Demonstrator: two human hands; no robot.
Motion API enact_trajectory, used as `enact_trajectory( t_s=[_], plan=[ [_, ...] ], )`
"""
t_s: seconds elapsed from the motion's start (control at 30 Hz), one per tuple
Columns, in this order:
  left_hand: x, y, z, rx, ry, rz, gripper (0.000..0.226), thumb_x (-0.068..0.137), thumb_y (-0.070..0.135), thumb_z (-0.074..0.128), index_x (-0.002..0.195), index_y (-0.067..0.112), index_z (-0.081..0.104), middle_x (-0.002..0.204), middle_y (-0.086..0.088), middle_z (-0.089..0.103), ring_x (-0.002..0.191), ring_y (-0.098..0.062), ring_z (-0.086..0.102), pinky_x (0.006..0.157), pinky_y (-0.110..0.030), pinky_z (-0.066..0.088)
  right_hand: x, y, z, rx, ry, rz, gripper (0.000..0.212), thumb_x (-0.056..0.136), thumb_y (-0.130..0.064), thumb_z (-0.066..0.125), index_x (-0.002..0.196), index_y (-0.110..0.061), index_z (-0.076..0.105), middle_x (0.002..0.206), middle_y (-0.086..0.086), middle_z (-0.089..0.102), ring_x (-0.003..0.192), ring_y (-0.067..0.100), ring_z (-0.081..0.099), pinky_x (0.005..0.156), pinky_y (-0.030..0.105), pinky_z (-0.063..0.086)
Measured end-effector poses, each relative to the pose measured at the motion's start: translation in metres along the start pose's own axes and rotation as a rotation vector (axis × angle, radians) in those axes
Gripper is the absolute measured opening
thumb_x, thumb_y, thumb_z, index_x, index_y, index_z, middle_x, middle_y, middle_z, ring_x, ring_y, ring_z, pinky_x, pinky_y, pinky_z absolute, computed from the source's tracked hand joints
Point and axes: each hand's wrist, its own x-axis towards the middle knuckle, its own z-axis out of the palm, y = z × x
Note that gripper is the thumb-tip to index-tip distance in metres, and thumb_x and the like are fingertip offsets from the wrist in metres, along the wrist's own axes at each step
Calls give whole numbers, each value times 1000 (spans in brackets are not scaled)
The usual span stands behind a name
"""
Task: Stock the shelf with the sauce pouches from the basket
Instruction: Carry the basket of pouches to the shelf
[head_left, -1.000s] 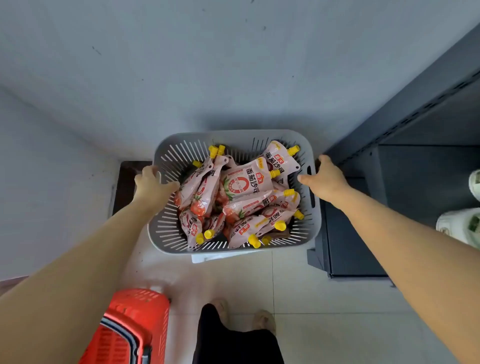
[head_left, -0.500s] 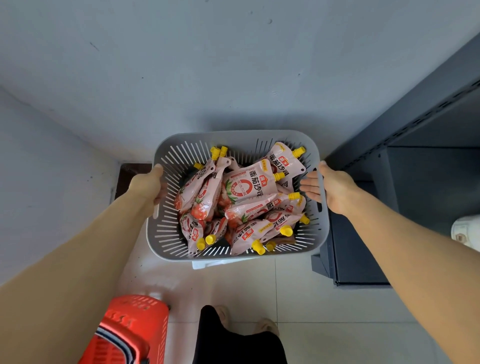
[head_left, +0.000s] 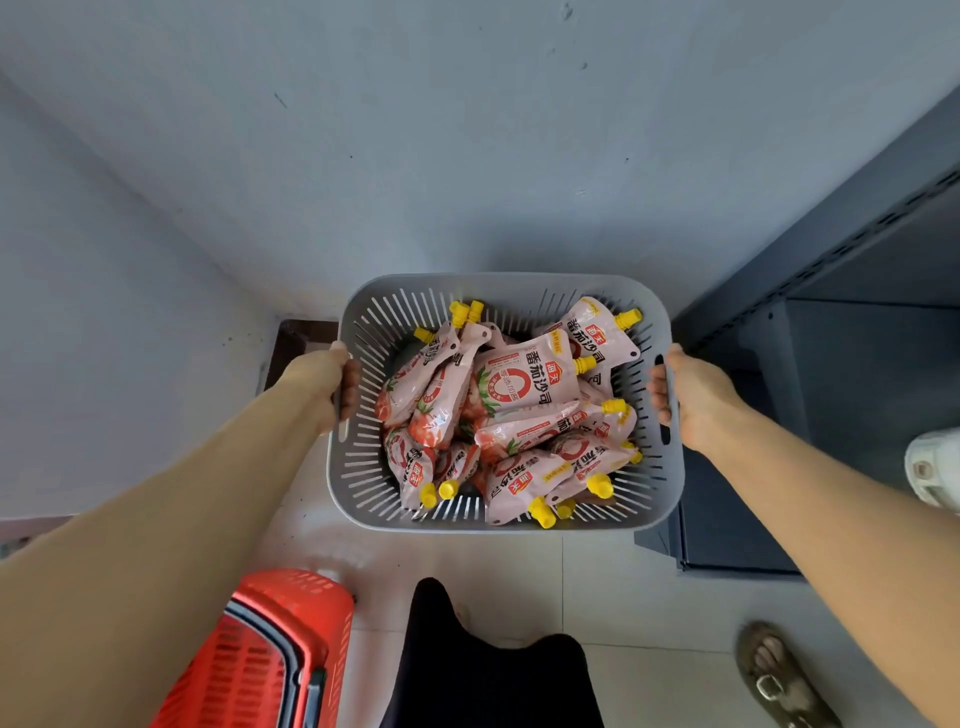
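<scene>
Grey slotted plastic basket (head_left: 363, 483) held clear of floor, dark metal shelf (head_left: 841, 364) just right of it. Left hand (head_left: 317, 379) and right hand (head_left: 693, 400) fingers curled round side handles. Pink yellow-capped sauce pouches (head_left: 524, 384) heaped inside. Step: carrying basket. Next: bring it to shelf, free one hand to pick pouch.

We read 番茄沙司 in dark characters on the top sauce pouch (head_left: 524, 382). Its red badge says 海天. We cannot read the smaller print.

open floor ahead of grey basket (head_left: 506, 288); dark shelf unit (head_left: 857, 322) close right, red basket (head_left: 270, 649) near left
</scene>
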Motion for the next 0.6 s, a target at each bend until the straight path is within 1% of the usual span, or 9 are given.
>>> enact_trajectory(
  t_s=[0.1, 0.33, 0.47, 0.6],
  plan=[
    [-25, 4, -13, 11, 6, -30, 39, 96, 38, 42, 65, 17, 49, 60, 2, 43, 52, -11, 37, 51, -24, 33, -29, -4, -8, 10, -9, 10, 38, 95, -38, 43, 68, -13, 55, 63, 1, 52, 52, 11, 45, 49, 23, 34],
    [-116, 17, -65, -24, 21, -65, 37, 96, 36, 44, 65, 16, 50, 62, 3, 46, 53, -11, 39, 52, -24, 34, -127, -20, -34, 18, -49, 15, 37, 95, -37, 43, 71, -12, 56, 66, 3, 57, 58, 14, 52, 58, 26, 41],
    [-181, 19, -104, -53, 44, -58, 38, 96, 36, 45, 64, 16, 49, 61, 3, 47, 53, -12, 41, 53, -24, 35, -194, -28, -51, 9, -91, -20, 38, 96, -36, 42, 70, -12, 55, 65, 3, 56, 57, 14, 52, 59, 26, 41],
    [-248, 14, -140, -103, 93, -67, 35, 94, 35, 46, 64, 17, 46, 60, 5, 47, 46, -8, 43, 46, -21, 35, -261, -31, -67, 10, -143, -64, 39, 97, -34, 38, 68, -11, 50, 64, 4, 52, 55, 14, 49, 54, 24, 35]
  ],
)
